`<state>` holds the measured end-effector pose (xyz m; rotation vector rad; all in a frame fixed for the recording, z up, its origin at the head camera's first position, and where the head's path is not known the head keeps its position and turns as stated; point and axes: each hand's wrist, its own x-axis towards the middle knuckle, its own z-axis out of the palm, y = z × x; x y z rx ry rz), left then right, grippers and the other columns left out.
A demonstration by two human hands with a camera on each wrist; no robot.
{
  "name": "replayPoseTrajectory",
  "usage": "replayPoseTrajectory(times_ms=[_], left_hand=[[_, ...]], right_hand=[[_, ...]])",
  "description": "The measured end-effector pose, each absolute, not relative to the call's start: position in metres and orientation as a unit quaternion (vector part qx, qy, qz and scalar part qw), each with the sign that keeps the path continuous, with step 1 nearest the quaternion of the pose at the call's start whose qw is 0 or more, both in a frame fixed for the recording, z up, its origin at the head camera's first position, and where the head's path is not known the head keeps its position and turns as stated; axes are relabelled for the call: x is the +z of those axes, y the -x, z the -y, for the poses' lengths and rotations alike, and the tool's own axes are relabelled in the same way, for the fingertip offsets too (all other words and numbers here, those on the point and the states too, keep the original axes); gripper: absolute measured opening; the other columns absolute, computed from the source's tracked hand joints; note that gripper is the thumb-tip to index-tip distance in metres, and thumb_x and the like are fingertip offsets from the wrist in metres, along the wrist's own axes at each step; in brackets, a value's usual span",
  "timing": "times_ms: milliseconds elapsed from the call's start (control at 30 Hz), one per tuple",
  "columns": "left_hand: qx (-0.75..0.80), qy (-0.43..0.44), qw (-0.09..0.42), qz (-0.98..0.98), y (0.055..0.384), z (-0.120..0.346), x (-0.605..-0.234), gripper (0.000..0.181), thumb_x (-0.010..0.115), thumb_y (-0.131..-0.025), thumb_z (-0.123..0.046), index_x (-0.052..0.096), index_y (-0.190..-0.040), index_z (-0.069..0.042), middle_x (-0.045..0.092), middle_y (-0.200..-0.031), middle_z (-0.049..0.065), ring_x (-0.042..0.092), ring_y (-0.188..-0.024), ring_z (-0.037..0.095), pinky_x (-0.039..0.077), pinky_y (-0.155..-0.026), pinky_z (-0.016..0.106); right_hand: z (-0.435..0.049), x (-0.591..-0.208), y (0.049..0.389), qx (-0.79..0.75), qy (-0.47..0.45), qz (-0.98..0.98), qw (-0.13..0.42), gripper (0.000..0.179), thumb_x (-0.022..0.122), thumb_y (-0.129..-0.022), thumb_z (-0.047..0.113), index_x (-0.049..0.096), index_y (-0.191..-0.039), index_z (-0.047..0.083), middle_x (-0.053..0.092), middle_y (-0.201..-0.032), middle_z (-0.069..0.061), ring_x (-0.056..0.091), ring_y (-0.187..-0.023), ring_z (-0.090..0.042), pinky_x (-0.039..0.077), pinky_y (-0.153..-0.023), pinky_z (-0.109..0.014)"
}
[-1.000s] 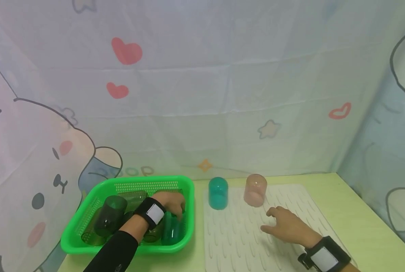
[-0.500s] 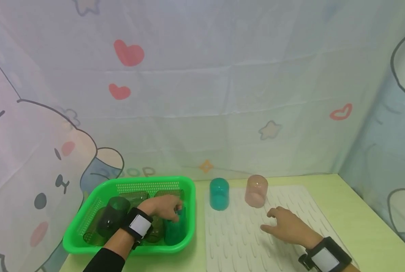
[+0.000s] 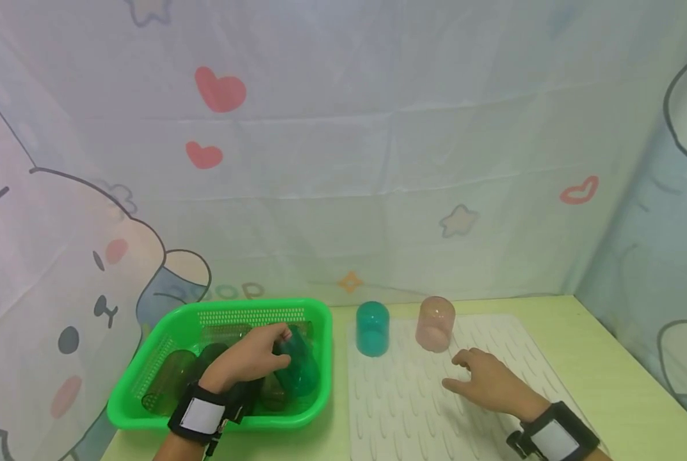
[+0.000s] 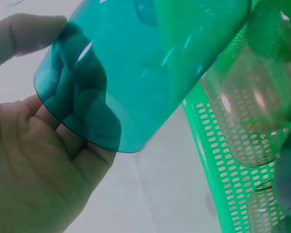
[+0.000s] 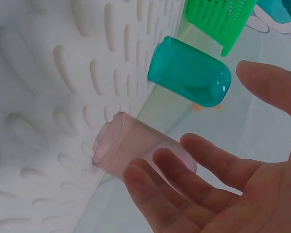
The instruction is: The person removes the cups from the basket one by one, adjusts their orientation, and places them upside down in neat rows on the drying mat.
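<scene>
My left hand (image 3: 248, 360) is in the basket's right half, gripping a see-through teal cup (image 3: 303, 370) near its rim. In the left wrist view the thumb presses one side of this cup (image 4: 136, 73), and the curled fingers show through its wall. The cup is tilted. My right hand (image 3: 488, 386) hovers over a white ridged drying mat (image 3: 397, 410), fingers loosely bent with nothing in them. Nearest to it is a pink see-through cup (image 3: 435, 325), upside down at the mat's back edge. Another teal cup (image 3: 372, 330) stands upside down to its left.
The green plastic basket (image 3: 323, 314) has perforated walls and stands left of the mat. Inside lie several smoky and brownish cups, including a brown one (image 3: 170, 384) at the left end; the left hand partly hides others. A printed curtain (image 3: 389, 160) hangs close behind the table.
My left hand has shifted left and tilted the teal cup in the basket. The dark cup at the basket's left has dropped lower, partly behind that hand. My right hand stays almost still.
</scene>
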<state>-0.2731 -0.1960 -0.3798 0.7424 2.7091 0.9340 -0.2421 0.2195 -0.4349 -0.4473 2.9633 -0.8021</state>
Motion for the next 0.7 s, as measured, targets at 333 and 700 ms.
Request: replayPoseTrajectory(times_ms=[333,700], left_hand=[[0.381,-0.177,0.034,-0.907,0.256,0.197,-0.383,0.020,0.061,-0.092,-0.010,0.053,-0.110,-0.007,0.057,-0.116,0.012,0.054,-0.110,0.033,0.048,-0.083,0.046],[0.536,-0.099,-0.012,-0.838,0.246,0.167,-0.393,0.024,0.059,-0.094,-0.011,0.046,-0.112,-0.002,0.048,-0.131,0.021,0.040,-0.127,0.039,0.044,-0.087,0.048]], right_hand=[[-0.216,-0.433,0.242,-0.270,0.139,-0.953,0.012,0.046,0.072,-0.083,0.035,0.061,-0.109,-0.001,0.061,-0.103,-0.012,0.059,-0.096,-0.032,0.051,-0.076,-0.045],[-0.206,-0.429,0.246,-0.301,0.138,-0.943,-0.027,0.057,0.075,-0.080,0.034,0.056,-0.119,-0.004,0.061,-0.112,-0.014,0.059,-0.100,-0.031,0.052,-0.078,-0.044]])
